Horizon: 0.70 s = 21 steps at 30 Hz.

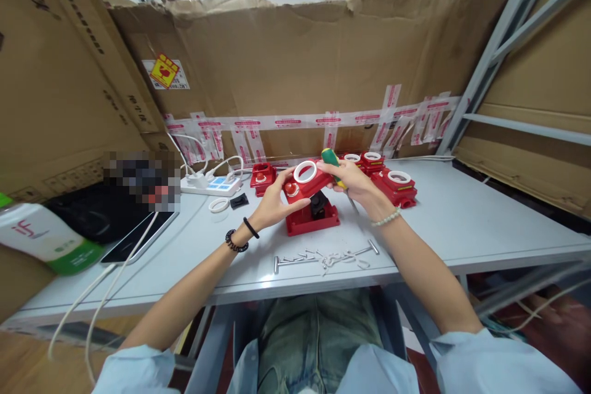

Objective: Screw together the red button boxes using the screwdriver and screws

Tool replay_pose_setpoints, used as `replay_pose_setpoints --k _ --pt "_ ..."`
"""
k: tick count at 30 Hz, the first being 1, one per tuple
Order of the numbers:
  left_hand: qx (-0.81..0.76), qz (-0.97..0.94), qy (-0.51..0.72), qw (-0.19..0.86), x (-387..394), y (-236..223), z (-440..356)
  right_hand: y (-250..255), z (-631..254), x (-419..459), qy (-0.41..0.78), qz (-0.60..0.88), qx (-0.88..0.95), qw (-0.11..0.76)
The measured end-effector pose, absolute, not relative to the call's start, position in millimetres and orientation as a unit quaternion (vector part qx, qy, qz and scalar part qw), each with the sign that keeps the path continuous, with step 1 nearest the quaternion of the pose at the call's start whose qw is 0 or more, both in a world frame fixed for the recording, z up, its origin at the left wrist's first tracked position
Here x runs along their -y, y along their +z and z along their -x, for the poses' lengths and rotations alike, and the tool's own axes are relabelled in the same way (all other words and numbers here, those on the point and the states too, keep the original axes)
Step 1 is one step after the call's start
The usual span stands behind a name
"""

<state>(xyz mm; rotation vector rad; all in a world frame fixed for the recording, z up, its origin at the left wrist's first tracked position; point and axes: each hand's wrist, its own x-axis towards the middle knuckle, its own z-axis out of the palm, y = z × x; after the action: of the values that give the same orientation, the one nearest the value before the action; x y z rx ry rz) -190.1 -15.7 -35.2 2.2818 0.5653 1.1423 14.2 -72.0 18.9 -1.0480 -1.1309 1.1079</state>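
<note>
My left hand (pixel 272 202) grips the left side of a red housing cover (pixel 318 182), which has a white ring (pixel 305 172) and a small round red part on its face. The cover is tilted above an open red base (pixel 305 226) with a black part (pixel 318 204) inside. My right hand (pixel 353 180) is closed round a screwdriver (pixel 331 160) with a green and yellow handle, its shaft slanting down to the right. Fingers of that hand also touch the cover's right edge. Screws and small clear pieces (pixel 339 258) lie in front, near two T-shaped metal rods (pixel 276 265).
Several red housings (pixel 396 188) stand at the back right, another (pixel 263 178) at the back left. Left of the base are a loose white ring (pixel 218 205), a black piece (pixel 239 201), a power strip (pixel 212 185), a phone (pixel 133 240) and a bottle (pixel 46 237). Cardboard (pixel 295 61) walls the back.
</note>
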Motion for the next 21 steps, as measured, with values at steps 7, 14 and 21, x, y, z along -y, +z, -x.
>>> replay_pose_setpoints --k 7,14,21 --pt "-0.235 -0.882 0.324 0.247 9.4 -37.7 196.8 34.8 -30.5 78.2 0.45 0.365 0.303 0.757" --pt "-0.201 -0.927 0.202 0.242 -3.9 -38.1 182.6 35.7 -26.5 78.1 0.447 0.364 0.29 0.763" --pt "-0.223 -0.885 0.223 0.343 -11.4 -43.5 174.3 33.0 -26.7 77.6 0.453 0.352 0.299 0.763"
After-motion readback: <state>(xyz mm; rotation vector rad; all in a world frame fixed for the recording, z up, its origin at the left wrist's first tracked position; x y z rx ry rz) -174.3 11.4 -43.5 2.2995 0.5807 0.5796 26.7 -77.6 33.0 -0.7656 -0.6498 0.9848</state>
